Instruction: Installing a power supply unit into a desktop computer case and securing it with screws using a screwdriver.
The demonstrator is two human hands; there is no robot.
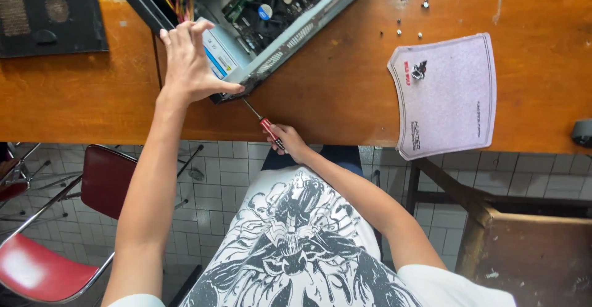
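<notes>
An open computer case (271, 29) at top centre is steadied by the left hand (188, 63), fingers spread flat on its corner. A red-handled screwdriver (264, 122) is gripped in the closed right hand (288, 140), tip at the case's lower edge. Bare wooden table (333, 91) is seen rightward, up to a grey mouse pad (447, 94). Tiled floor and a red chair (37, 270) are shown below.

— What does my right hand (288, 139) grip?
— A screwdriver (264, 124): glossy red plastic handle, bare metal shaft.
— And under my left hand (188, 66)?
— The computer case (290, 41), matt grey sheet metal, on a worn wooden table (333, 91).
</notes>
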